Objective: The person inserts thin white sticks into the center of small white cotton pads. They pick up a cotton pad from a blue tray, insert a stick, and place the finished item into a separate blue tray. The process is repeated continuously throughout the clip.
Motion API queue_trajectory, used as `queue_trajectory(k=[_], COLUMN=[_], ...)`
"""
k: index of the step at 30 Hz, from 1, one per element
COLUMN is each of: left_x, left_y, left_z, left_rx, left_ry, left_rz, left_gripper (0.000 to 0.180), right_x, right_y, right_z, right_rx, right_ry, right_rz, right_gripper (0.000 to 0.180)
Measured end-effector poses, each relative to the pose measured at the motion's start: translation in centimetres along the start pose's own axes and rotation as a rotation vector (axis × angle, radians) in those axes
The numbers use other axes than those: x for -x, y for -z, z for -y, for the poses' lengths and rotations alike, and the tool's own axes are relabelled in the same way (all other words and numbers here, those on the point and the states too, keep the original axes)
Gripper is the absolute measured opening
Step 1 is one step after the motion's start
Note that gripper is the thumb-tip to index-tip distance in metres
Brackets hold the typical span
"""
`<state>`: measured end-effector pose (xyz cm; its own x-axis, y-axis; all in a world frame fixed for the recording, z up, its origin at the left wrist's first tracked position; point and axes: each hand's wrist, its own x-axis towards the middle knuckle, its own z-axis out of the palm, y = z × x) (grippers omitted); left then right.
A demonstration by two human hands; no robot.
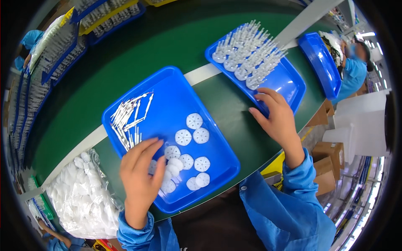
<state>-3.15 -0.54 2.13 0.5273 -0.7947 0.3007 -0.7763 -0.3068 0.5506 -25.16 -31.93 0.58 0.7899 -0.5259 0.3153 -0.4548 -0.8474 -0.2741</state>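
Observation:
My left hand [140, 173] is over the near left part of a blue tray [178, 94], its thumb apart from the fingers and no held thing visible. Its fingertips are close to a bunch of thin white sticks [124, 117], some with reddish tips. Beside the thumb lie several round white discs with small dark holes [183, 137] and a few plain white discs [173, 166]. My right hand [277, 119] is at the near rim of a second blue tray [289, 79], thumb and fingers spread. Clear plastic pieces with upright stems [247, 54] stand in rows in that tray.
A clear bag of white rounded pieces [81, 192] lies on the green table [201, 25] at left. Racks of stemmed parts [63, 62] line the far left. Another blue tray [320, 62] and a person in blue [354, 75] are at right, near cardboard boxes [328, 154].

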Motion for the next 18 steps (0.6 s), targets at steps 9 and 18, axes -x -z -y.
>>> queue_trajectory(k=[9,18], left_x=[-6.4,-2.6], left_y=[-5.9,-2.1], left_z=[-1.3,5.0], left_rx=[-0.083,0.945], left_ry=[-0.195,0.418], left_rz=[0.07,-0.233], left_gripper=[0.032,0.027], right_x=[-6.2,-13.4], right_y=[-1.6,-10.7], right_z=[9.5,15.6], right_rx=[-0.219,-0.121], right_ry=[0.443,0.932], right_rz=[-0.154,0.042], right_gripper=[0.017,0.022])
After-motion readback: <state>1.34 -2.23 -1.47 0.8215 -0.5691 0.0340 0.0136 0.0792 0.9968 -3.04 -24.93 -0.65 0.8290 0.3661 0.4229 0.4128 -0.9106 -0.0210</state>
